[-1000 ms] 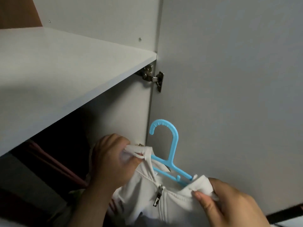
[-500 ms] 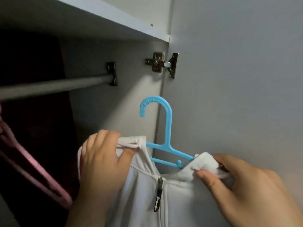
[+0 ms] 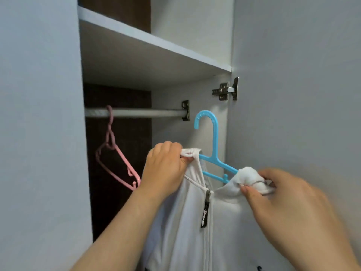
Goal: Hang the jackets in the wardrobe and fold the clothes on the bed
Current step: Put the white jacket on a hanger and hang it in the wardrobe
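A white zip-up jacket (image 3: pixel 187 222) hangs on a blue plastic hanger (image 3: pixel 214 145) that I hold up in front of the open wardrobe. My left hand (image 3: pixel 166 169) grips the jacket's left shoulder at the hanger's end. My right hand (image 3: pixel 283 204) pinches the bunched right shoulder fabric. The hanger's hook points left, below and to the right of the clothes rail (image 3: pixel 136 112), not touching it. The jacket's lower part is out of frame.
A pink hanger (image 3: pixel 115 163) hangs on the rail at the left. A white shelf (image 3: pixel 156 47) sits above the rail. The open wardrobe door (image 3: pixel 297 94) with its metal hinge (image 3: pixel 226 91) stands to the right, another door panel (image 3: pixel 39 114) to the left.
The view has pulled back and shifted left, showing the whole rail and the pink hanger. Both hands have kept their hold and raised the jacket toward rail height.
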Available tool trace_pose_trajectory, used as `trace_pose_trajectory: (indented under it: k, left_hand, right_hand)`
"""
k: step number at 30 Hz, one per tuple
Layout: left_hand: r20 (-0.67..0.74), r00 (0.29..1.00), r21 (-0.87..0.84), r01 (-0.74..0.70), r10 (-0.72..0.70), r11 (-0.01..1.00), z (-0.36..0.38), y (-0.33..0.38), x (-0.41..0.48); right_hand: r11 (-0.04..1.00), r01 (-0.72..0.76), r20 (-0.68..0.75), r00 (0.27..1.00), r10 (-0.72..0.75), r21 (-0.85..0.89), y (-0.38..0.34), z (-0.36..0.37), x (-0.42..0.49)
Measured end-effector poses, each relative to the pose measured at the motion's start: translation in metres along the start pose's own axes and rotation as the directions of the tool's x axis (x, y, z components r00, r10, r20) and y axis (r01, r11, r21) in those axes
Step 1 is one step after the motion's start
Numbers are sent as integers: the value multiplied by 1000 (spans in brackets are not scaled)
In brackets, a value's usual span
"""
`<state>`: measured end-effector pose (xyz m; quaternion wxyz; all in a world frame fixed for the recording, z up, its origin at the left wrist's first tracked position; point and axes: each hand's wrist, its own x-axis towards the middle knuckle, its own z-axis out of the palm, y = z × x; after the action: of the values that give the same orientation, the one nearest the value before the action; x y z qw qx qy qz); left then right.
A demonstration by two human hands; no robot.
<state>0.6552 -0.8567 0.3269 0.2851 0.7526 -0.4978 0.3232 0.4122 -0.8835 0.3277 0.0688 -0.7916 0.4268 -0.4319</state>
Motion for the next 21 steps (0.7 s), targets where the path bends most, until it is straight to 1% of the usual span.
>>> trace_pose_trajectory:
  k: [2, 5, 6, 7, 9, 11, 12, 13, 14, 15, 16, 18, 20, 21]
  left_hand:
    - [86, 996, 66, 26, -32, 997, -13, -1, 6]
    - [230, 959, -35, 177, -164, 984, -32, -7, 22]
    - [247, 949, -18, 204, -194, 979, -39, -8, 31]
    - [231, 949, 15, 216, -214, 976, -44, -9, 42]
    - [130, 957, 29, 256, -258, 966, -52, -6, 66]
    - [77, 951, 67, 294, -299, 953, -51, -3, 88]
    - [75, 950, 146, 291, -304, 946, -48, -4, 97]
    - [74, 953, 268, 264, -293, 926, -44, -9, 107]
    - [61, 959, 381, 235, -278, 894, -40, -15, 116]
    - [36, 960, 456, 230, -276, 860, -38, -24, 125]
    - [11, 953, 496, 259, -304, 829, -35, -33, 132]
    - [-20, 910, 508, 367, -415, 780, -27, -51, 142]
    - [-4, 854, 506, 451, -521, 735, -17, -61, 146]
    - [3, 834, 500, 477, -552, 723, -12, -66, 147]
  right_hand:
    - [999, -19, -8, 1000, 19, 33, -3, 6, 9]
    - [997, -54, -1, 999, 54, 52, -12, 24, 23]
    - [996, -63, 7, 998, 63, 56, -13, 31, 28]
    - [995, -76, 10, 997, 76, 56, -14, 37, 33]
    - [992, -104, 4, 995, 104, 65, -14, 50, 43]
    - [989, -126, 12, 992, 125, 78, -20, 63, 52]
    - [989, -123, 18, 992, 122, 83, -24, 70, 57]
    - [989, -117, 23, 993, 115, 90, -29, 76, 61]
    - [988, -113, 20, 994, 112, 103, -34, 82, 65]
    - [986, -113, 14, 994, 112, 121, -38, 88, 70]
    - [985, -110, 6, 994, 110, 136, -40, 93, 75]
    - [985, -96, -1, 995, 97, 145, -41, 101, 85]
    - [980, -95, 1, 995, 96, 172, -40, 108, 97]
    - [975, -99, 1, 995, 101, 200, -40, 111, 103]
